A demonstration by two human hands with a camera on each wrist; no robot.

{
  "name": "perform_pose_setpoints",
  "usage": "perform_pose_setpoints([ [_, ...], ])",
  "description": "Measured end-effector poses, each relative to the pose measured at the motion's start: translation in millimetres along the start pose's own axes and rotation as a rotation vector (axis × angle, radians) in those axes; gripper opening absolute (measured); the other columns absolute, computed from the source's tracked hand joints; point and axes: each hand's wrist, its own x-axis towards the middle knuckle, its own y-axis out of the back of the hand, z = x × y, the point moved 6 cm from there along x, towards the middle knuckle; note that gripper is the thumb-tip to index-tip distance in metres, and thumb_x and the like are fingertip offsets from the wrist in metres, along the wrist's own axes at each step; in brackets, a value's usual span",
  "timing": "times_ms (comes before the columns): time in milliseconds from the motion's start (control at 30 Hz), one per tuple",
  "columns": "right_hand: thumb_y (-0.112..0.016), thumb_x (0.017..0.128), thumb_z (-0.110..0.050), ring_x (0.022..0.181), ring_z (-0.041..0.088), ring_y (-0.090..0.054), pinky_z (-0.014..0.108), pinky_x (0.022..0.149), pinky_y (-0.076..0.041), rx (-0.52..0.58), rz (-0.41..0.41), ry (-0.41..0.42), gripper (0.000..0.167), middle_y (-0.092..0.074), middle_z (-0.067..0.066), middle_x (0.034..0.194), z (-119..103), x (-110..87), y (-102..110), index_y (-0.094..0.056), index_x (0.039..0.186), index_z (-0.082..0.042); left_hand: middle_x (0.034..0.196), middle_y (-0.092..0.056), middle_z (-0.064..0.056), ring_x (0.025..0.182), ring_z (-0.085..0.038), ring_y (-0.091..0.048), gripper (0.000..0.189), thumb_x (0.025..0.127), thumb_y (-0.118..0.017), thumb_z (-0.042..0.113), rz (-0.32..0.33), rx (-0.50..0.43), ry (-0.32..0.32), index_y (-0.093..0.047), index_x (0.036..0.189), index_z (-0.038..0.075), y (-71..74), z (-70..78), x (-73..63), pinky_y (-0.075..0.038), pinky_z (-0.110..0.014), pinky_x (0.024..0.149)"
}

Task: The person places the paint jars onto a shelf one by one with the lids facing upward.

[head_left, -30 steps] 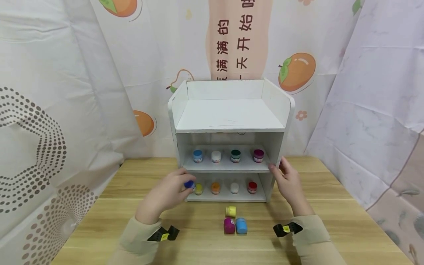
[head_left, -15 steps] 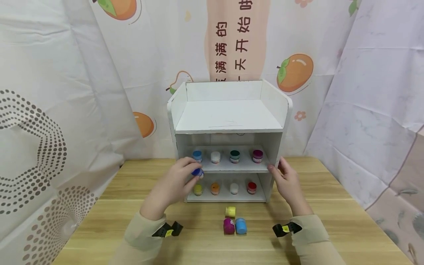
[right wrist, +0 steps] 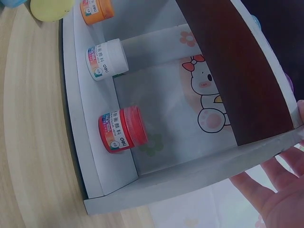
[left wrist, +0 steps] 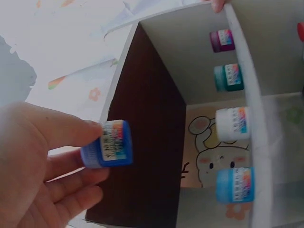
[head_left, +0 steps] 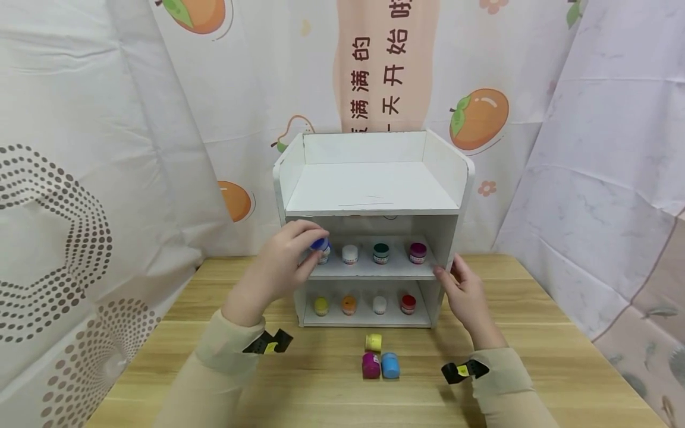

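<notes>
My left hand [head_left: 283,261] pinches a dark blue paint jar [left wrist: 116,145] between thumb and fingers, at the left opening of the white shelf's upper compartment. In the head view this jar overlaps the light blue paint jar [left wrist: 236,185] standing on that level. Beside it in a row stand a white jar [head_left: 350,254], a dark green jar [head_left: 381,254] and a purple jar [head_left: 418,253]. My right hand [head_left: 467,300] holds the right side panel of the shelf [head_left: 374,184], thumb at its front edge and fingers along the outside.
On the lower level are a yellow jar [head_left: 321,307], an orange jar [head_left: 349,305], a white jar [head_left: 379,305] and a red jar [right wrist: 122,129]. Before the shelf, yellow [head_left: 373,342], purple [head_left: 371,365] and light blue [head_left: 390,365] jars lie on the wooden table [head_left: 316,398].
My left hand has lifted the dark blue jar from beside the lower level to the front of the upper compartment. The right hand has stayed on the side panel.
</notes>
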Motion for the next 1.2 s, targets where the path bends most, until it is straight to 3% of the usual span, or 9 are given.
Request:
perform_pose_setpoints([
  [200, -0.059, 0.104, -0.011, 0.133, 0.044, -0.048, 0.014, 0.092, -0.043, -0.003, -0.005, -0.009, 0.048, -0.055, 0.029, 0.138, 2.7, 0.0, -0.5, -0.045, 0.148, 0.005, 0.119, -0.065, -0.014, 0.107, -0.027, -0.062, 0.029, 0.092, -0.074, 0.007, 0.037, 0.043, -0.002, -0.069, 0.119, -0.003, 12.1, -5.2, 15.9, -0.054, -0.037, 0.093],
  [467, -0.059, 0.105, -0.016, 0.134, 0.039, -0.049, 0.014, 0.092, -0.043, -0.006, 0.0, 0.001, 0.05, -0.055, 0.022, 0.142, 39.1, 4.7, -1.0, -0.046, 0.152, -0.007, 0.117, -0.065, -0.016, 0.107, -0.029, -0.062, 0.026, 0.092, -0.074, 0.006, 0.071, 0.054, -0.008, -0.067, 0.115, -0.004, 25.3, -10.9, 34.8, -0.053, -0.039, 0.095],
  [667, -0.06, 0.105, -0.02, 0.134, 0.037, -0.049, 0.018, 0.094, -0.045, 0.002, -0.003, 0.009, 0.051, -0.055, 0.019, 0.143, 41.6, 5.0, -0.2, -0.046, 0.153, -0.011, 0.115, -0.066, -0.017, 0.104, -0.03, -0.062, 0.023, 0.092, -0.073, 0.004, 0.07, 0.068, -0.006, -0.067, 0.112, -0.006, 34.0, -12.1, 48.9, -0.053, -0.041, 0.093],
  [833, -0.059, 0.105, -0.02, 0.135, 0.036, -0.049, 0.026, 0.097, -0.047, -0.008, -0.002, -0.005, 0.051, -0.054, 0.018, 0.145, 41.8, 4.2, 0.2, -0.045, 0.153, -0.011, 0.111, -0.068, -0.016, 0.101, -0.029, -0.063, 0.019, 0.093, -0.071, 0.003, 0.027, 0.108, -0.007, -0.066, 0.109, -0.005, 36.5, -16.2, 60.0, -0.053, -0.041, 0.092],
  [1000, -0.059, 0.105, -0.018, 0.135, 0.036, -0.049, 0.021, 0.096, -0.045, 0.009, -0.006, -0.002, 0.052, -0.052, 0.018, 0.147, 42.8, 4.3, -0.6, -0.044, 0.154, -0.011, 0.105, -0.068, -0.013, 0.099, -0.027, -0.063, 0.013, 0.094, -0.07, 0.003, -0.053, 0.142, 0.016, -0.065, 0.104, -0.004, 38.1, -19.7, 68.8, -0.053, -0.04, 0.09],
  [1200, -0.057, 0.105, -0.012, 0.134, 0.039, -0.048, 0.014, 0.094, -0.043, 0.021, -0.015, 0.008, 0.05, -0.052, 0.024, 0.145, 27.6, 2.1, -0.3, -0.043, 0.152, -0.003, 0.098, -0.066, -0.009, 0.09, -0.026, -0.062, 0.006, 0.098, -0.065, 0.007, -0.197, 0.245, 0.117, -0.065, 0.101, 0.001, 34.7, -23.8, 80.6, -0.053, -0.038, 0.082],
])
